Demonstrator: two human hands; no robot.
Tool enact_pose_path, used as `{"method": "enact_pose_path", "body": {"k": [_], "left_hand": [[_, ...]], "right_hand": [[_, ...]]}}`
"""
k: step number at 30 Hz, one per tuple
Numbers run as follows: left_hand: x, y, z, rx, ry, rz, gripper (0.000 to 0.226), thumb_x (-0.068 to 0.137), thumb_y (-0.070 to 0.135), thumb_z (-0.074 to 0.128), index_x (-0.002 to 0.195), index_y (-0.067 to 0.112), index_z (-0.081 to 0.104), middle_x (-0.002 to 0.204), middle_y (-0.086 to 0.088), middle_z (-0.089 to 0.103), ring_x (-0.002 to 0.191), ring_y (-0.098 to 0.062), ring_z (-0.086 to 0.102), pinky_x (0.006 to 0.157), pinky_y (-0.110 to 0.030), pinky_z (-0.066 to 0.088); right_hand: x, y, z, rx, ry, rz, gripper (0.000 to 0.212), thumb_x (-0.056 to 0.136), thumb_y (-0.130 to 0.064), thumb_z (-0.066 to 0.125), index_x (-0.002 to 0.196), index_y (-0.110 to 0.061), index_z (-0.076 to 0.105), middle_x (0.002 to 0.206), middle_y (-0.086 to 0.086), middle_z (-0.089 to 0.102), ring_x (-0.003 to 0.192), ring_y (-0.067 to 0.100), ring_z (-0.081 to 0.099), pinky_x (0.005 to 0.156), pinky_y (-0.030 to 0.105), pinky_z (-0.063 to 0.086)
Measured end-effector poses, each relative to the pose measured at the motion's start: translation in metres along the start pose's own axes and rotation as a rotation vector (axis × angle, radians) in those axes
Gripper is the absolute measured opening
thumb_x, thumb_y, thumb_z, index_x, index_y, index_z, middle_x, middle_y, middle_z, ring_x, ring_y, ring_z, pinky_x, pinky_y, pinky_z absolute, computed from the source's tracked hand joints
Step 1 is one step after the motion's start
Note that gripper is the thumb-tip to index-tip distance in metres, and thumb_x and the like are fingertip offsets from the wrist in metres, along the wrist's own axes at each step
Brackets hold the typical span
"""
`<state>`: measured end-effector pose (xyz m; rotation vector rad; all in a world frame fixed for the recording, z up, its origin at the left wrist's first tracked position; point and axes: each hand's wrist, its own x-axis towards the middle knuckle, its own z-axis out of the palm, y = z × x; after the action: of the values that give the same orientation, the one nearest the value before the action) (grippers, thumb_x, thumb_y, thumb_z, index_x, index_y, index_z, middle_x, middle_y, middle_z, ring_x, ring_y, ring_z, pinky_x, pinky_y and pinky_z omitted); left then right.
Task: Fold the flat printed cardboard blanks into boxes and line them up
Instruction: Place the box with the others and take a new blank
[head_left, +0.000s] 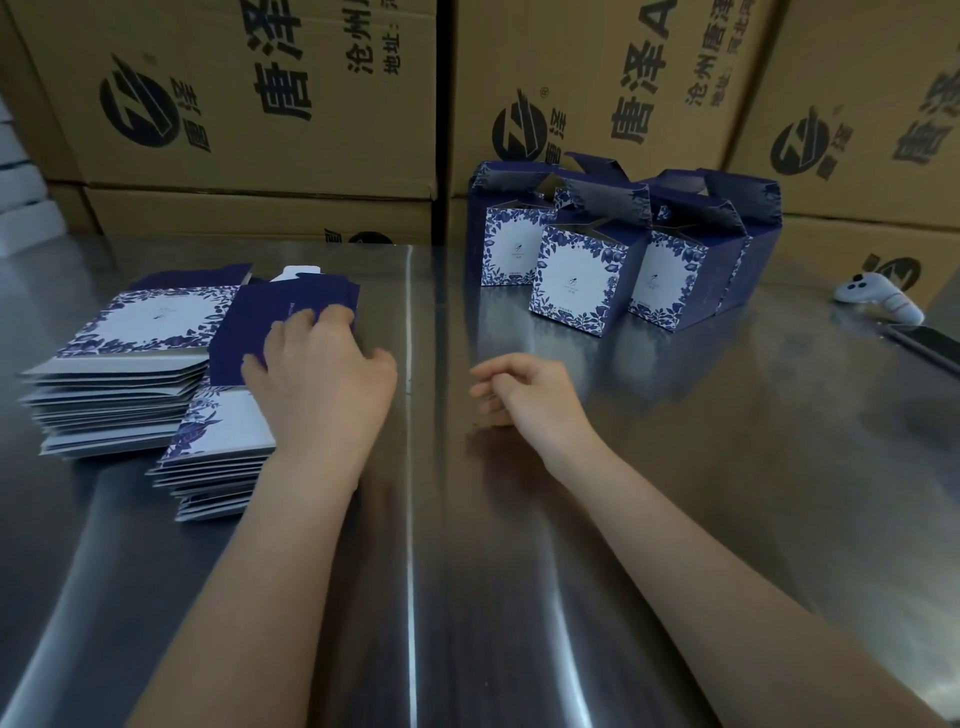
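While the left hand (322, 374) lies over the nearer pile, its fingers curl round the far edge of a flat navy-blue cardboard blank (260, 322) and the thumb bears on its near left side: grasping it. That blank sits under and just beyond the palm, skewed across two stacks of flat blue-and-white floral printed blanks; the lower stack (218, 467) is beneath the wrist, the taller stack (119, 395) just left of the hand. Right hand (524, 395): well apart to the right, low over the brushed steel table (675, 493), fingers loosely curled, holding nothing. Beyond it and slightly right, a cluster of folded navy boxes with white floral fronts (576, 280), upright, top flaps open, packed close together. Far right of that hand: a white handheld controller (878, 299), and a dark flat slab (924, 345), identity unclear. Brown corrugated cartons with black print (260, 104) wall the table's far side.
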<state>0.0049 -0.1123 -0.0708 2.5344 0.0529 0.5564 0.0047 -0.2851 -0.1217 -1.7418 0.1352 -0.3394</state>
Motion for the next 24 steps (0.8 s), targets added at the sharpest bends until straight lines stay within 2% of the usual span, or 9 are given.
{"method": "enact_pose_path", "body": {"k": [3, 5, 12, 15, 19, 24], "left_hand": [[-0.001, -0.003, 0.003, 0.084, -0.193, -0.056, 0.047, 0.089, 0.022, 0.057, 0.135, 0.016, 0.049, 0.135, -0.015, 0.052, 0.129, -0.040, 0.041, 0.101, -0.049, 0.037], [-0.003, -0.002, 0.005, 0.144, -0.235, -0.047, 0.043, 0.089, 0.019, 0.056, 0.132, 0.017, 0.050, 0.131, -0.014, 0.054, 0.123, -0.039, 0.045, 0.096, -0.044, 0.037], [-0.007, 0.000, 0.007, 0.186, -0.177, 0.019, 0.042, 0.085, 0.005, 0.053, 0.125, 0.018, 0.056, 0.123, -0.012, 0.060, 0.117, -0.038, 0.047, 0.084, -0.039, 0.029], [-0.006, 0.001, 0.008, 0.204, -0.207, 0.037, 0.044, 0.085, 0.008, 0.056, 0.127, 0.022, 0.055, 0.123, -0.010, 0.059, 0.119, -0.037, 0.045, 0.089, -0.041, 0.032], [-0.005, 0.002, 0.012, 0.272, -0.315, 0.086, 0.049, 0.085, 0.014, 0.059, 0.132, 0.025, 0.050, 0.132, -0.010, 0.048, 0.125, -0.037, 0.037, 0.101, -0.044, 0.032], [-0.010, 0.009, 0.018, 0.138, -0.222, 0.132, 0.046, 0.085, 0.015, 0.058, 0.130, 0.021, 0.053, 0.125, -0.010, 0.054, 0.118, -0.036, 0.040, 0.088, -0.040, 0.037]], "right_hand": [[-0.008, -0.003, 0.001, 0.017, -0.018, 0.009, 0.039, 0.089, 0.004, 0.043, 0.074, -0.021, 0.068, 0.070, 0.003, 0.068, 0.057, 0.016, 0.058, 0.061, 0.032, 0.051], [-0.010, -0.003, 0.001, -0.006, -0.037, 0.002, 0.038, 0.089, 0.003, 0.043, 0.075, -0.023, 0.068, 0.071, 0.002, 0.069, 0.058, 0.016, 0.059, 0.059, 0.029, 0.049], [-0.010, -0.001, -0.001, -0.061, -0.055, 0.016, 0.037, 0.088, 0.001, 0.044, 0.075, -0.024, 0.069, 0.068, -0.003, 0.069, 0.053, 0.013, 0.059, 0.053, 0.021, 0.047], [-0.011, 0.000, 0.000, -0.083, -0.069, 0.011, 0.037, 0.088, 0.000, 0.045, 0.075, -0.024, 0.069, 0.068, -0.004, 0.070, 0.053, 0.013, 0.060, 0.052, 0.018, 0.045], [-0.011, 0.000, 0.002, -0.116, -0.081, -0.002, 0.037, 0.088, 0.000, 0.045, 0.075, -0.026, 0.069, 0.069, -0.005, 0.070, 0.054, 0.012, 0.060, 0.053, 0.016, 0.043], [-0.012, -0.003, 0.000, -0.047, -0.091, 0.017, 0.035, 0.092, -0.001, 0.045, 0.082, -0.025, 0.068, 0.077, -0.001, 0.069, 0.055, 0.015, 0.059, 0.052, 0.019, 0.046]]}}
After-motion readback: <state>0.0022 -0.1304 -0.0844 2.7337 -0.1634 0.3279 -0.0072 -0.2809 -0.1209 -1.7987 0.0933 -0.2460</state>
